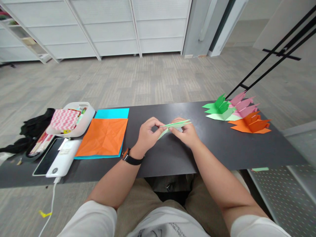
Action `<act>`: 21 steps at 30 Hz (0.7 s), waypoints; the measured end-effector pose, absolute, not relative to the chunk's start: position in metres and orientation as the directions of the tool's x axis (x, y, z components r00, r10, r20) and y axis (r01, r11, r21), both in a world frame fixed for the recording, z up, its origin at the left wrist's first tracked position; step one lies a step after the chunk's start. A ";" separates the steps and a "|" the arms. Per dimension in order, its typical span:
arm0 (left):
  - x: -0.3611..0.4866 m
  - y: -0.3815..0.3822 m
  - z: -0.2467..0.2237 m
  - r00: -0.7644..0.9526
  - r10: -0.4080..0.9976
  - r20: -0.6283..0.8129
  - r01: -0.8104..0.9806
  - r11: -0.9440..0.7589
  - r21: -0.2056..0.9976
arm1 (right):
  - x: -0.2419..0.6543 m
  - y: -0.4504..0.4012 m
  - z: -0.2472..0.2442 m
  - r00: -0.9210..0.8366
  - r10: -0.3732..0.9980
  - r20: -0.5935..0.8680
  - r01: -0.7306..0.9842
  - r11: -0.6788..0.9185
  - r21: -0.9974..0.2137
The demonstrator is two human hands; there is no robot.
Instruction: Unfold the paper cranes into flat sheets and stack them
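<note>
Between my two hands is a folded piece of pale green origami paper, raised a little over the dark table. My left hand pinches its left end between thumb and fingers. At the other side, my right hand grips the paper with the thumb in front and fingers behind. Several layers stick out to the right, and one flap points down at the left. The fingertips behind the paper are partly hidden. A black watch is on my left wrist.
Orange paper lies creased on blue sheets at left. Beyond them are a white basket, a white power bank with a cable and a phone. Folded green, pink and orange paper shapes stand at right.
</note>
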State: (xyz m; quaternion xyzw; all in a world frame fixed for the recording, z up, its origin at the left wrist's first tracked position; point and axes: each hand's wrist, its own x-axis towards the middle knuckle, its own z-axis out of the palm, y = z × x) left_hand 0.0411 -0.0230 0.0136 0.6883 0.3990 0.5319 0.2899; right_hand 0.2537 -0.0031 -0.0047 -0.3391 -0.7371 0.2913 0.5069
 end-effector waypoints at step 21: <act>0.051 -0.017 0.006 0.168 0.985 0.036 -0.195 -0.002 0.981 | 0.248 0.002 -0.013 -0.194 0.963 0.189 -0.047 0.183 -0.982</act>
